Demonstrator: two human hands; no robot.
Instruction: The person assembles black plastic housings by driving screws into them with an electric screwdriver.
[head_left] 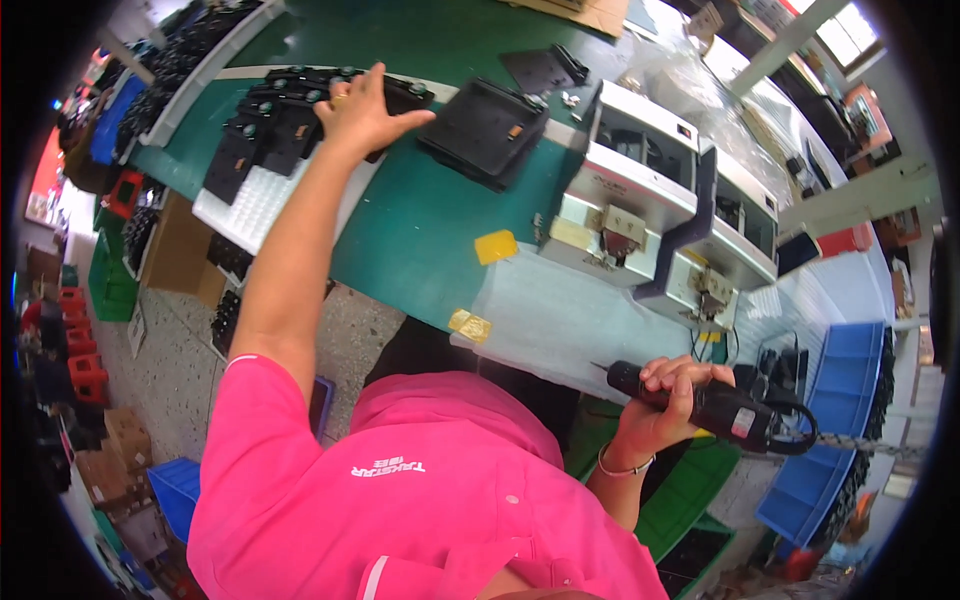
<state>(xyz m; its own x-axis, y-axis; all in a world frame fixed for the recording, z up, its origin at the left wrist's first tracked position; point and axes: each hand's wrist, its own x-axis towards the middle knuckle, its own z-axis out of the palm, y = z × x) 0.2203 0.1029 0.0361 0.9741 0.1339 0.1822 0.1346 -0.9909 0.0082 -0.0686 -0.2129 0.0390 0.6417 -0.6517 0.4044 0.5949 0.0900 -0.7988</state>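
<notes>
My left hand (358,118) reaches over a row of flat black plastic parts (288,138) at the far left of the table, fingers spread and thumb pointing right. Its fingertips are above or touching the parts; which one I cannot tell. Those parts lie overlapping on a white textured sheet (245,212). To the hand's right sits a stack of black square panels (485,130). Held at the table's near right is a black electric screwdriver (725,410), my right hand (652,418) wrapped around its body. The bit points left, and a cable runs off to the right.
Two white screw feeders (630,180) stand on the right of the green table (400,245). A white cloth (560,315) lies before them, with yellow pieces (495,247) beside it. Blue bins (825,420) are at the right, and a tray of black parts (190,80) is at the left.
</notes>
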